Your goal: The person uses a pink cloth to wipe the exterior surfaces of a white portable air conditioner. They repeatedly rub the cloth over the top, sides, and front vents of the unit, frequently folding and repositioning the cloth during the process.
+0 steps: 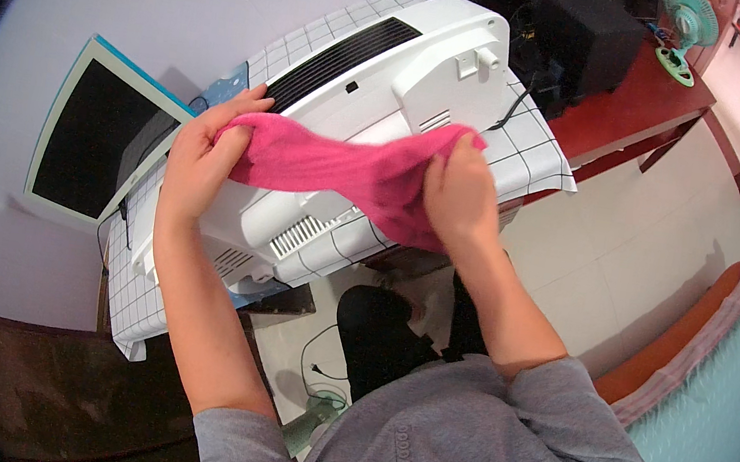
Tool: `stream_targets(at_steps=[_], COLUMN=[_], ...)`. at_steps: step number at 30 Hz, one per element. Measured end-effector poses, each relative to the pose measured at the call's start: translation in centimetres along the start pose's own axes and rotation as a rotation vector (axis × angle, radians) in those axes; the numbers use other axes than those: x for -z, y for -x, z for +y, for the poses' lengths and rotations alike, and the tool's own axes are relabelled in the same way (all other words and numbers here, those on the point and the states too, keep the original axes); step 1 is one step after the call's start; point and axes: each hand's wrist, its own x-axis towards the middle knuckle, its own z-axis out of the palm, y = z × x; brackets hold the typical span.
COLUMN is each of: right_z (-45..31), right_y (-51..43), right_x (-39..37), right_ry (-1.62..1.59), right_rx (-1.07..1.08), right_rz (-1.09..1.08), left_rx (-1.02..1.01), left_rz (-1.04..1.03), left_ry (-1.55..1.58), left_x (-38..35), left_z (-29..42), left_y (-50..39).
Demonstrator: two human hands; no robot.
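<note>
A pink cloth (pixel 344 164) is stretched between my two hands, its lower edge sagging towards the right. My left hand (pixel 206 146) grips its left end, thumb over the cloth. The right end is bunched in my right hand (pixel 463 191), which is a little blurred. Behind and beneath the cloth lies a large white plastic appliance (pixel 372 108) with a black slatted grille (pixel 343 59), several vents and a round peg at its right end. The cloth and my hands hide part of its middle. What kind of appliance it is, I cannot tell.
The appliance lies on a white checked tablecloth (pixel 541 155). A monitor (pixel 102 133) stands at the left by the wall. At the upper right, a dark box-shaped object (pixel 594 43) and a green fan (pixel 688 27) stand on a red desk (pixel 668 95). A bed (pixel 707 387) is at the right.
</note>
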Motion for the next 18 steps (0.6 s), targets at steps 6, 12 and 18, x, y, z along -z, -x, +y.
stream_targets(at_steps=[6, 12, 18], right_z=[-2.0, 2.7, 0.7], right_y=[3.4, -2.0, -2.1], right_x=[-1.0, 0.4, 0.2], right_ry=[-0.228, -0.369, -0.312], right_rx=[0.097, 0.068, 0.275], right_rz=[-0.105, 0.143, 0.419], left_rx=[0.001, 0.003, 0.034], left_rz=[-0.005, -0.016, -0.012], left_ry=[0.020, -0.007, 0.052], left_x=[0.1, 0.2, -0.1], left_z=[-0.5, 0.2, 0.3], left_y=[0.0, 0.0, -0.1])
